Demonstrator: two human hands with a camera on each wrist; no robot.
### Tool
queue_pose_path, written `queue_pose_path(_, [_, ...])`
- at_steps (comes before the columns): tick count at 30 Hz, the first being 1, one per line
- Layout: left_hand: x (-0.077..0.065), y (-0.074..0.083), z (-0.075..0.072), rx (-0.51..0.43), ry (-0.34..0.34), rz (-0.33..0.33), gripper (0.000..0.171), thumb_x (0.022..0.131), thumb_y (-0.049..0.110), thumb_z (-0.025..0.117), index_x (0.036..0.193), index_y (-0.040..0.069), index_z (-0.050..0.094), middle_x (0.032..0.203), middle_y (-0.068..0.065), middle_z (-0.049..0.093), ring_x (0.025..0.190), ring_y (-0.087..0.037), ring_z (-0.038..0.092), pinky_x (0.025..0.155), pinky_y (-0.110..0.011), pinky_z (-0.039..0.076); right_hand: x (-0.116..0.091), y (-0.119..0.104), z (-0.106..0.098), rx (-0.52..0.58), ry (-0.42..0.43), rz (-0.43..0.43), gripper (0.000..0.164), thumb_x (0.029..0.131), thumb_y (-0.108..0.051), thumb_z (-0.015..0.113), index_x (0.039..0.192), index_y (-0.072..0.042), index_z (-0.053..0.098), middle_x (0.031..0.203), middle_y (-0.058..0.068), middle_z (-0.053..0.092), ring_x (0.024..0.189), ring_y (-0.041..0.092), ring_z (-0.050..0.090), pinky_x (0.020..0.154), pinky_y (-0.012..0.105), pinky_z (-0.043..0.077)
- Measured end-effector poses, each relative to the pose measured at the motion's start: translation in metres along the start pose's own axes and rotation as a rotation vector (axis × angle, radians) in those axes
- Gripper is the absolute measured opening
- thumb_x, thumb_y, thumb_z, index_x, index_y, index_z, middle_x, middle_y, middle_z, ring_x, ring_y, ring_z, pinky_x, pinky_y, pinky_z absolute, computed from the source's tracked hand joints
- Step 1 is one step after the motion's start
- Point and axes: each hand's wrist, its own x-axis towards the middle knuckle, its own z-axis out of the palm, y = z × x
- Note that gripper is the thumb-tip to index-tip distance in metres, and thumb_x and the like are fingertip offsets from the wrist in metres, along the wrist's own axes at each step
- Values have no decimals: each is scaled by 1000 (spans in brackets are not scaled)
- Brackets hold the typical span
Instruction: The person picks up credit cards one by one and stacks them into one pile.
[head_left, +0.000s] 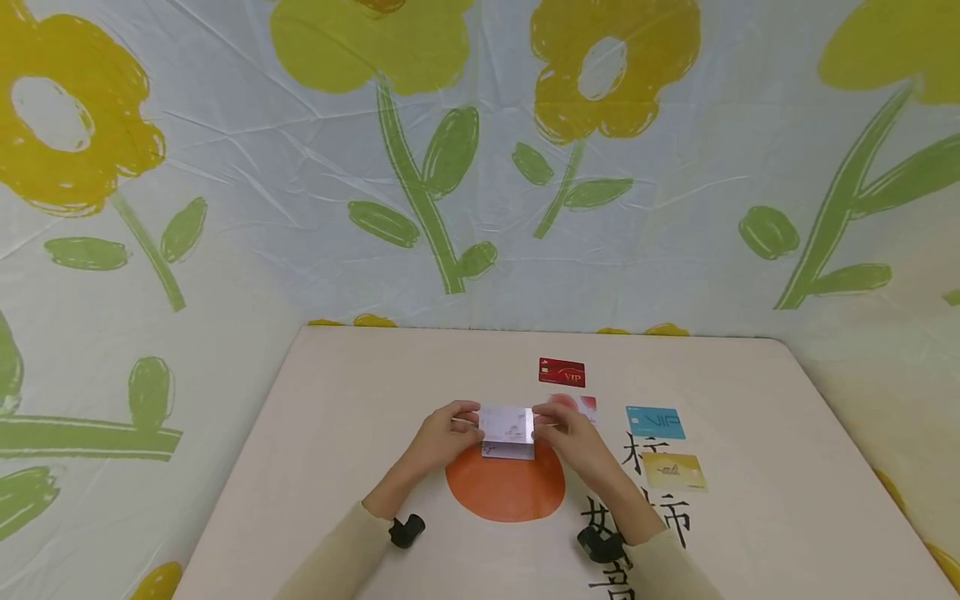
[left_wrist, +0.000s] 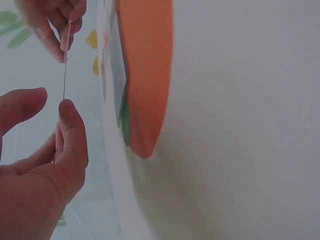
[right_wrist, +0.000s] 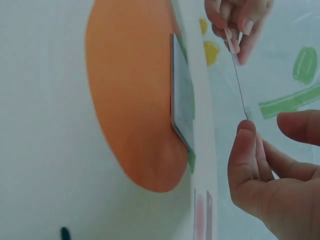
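Note:
My left hand point(head_left: 441, 437) and right hand point(head_left: 577, 440) hold a pale card point(head_left: 504, 423) between them by its two short ends. Both wrist views catch this thin card point(left_wrist: 65, 75) nearly edge-on, raised above the table, with each thumb at one end. One finger of each hand is lifted apart from it. Just below, partly hidden in the head view, a second pale card point(head_left: 508, 451) lies on the orange circle point(head_left: 506, 492) printed on the table covering. From the right wrist its edge looks thick, like a small stack of cards point(right_wrist: 181, 95).
Beyond my right hand lie a red VIP card point(head_left: 562, 372) and a pink-and-white card point(head_left: 585, 406) partly behind the fingers. Farther right are a blue VIP card point(head_left: 656, 422) and a gold card point(head_left: 675, 472). A flowered cloth point(head_left: 300, 208) surrounds the table point(head_left: 360, 367).

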Motion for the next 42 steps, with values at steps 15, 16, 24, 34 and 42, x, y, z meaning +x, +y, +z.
queue_pose_path(15, [-1,-7,9,99,-68,2,43,90,14,72,128,-1,61,109,-6,66,96,-20,67,82,-34,55,1,20,5,-20,-37,11,31,98,-9,62,128,-1,63,110,10,64,102,27,59,88,42,55])
queue_pose_path(16, [0,-8,9,109,-69,1,42,90,14,72,127,-1,61,108,-5,67,96,-20,66,83,-34,55,1,21,5,-22,-40,10,31,98,-9,62,127,0,62,110,10,65,102,27,60,88,42,55])
queue_pose_path(24, [5,-10,12,152,-55,-6,40,89,14,73,124,-2,62,107,-4,67,98,-21,65,86,-38,53,2,20,7,-70,-40,11,31,98,-6,60,128,2,61,107,9,64,97,26,60,85,39,55])
queue_pose_path(34, [5,-8,13,175,-57,-16,38,89,15,72,122,-2,63,105,-4,67,96,-20,64,86,-38,52,3,20,8,-103,-41,10,32,98,-7,60,128,3,61,109,9,64,98,26,59,84,38,55])
queue_pose_path(42, [7,-9,14,209,-58,-18,36,89,14,72,120,-3,64,102,-1,66,94,-17,64,84,-34,53,5,22,9,-116,-49,4,32,98,-8,61,128,3,61,111,10,64,98,26,59,85,38,55])
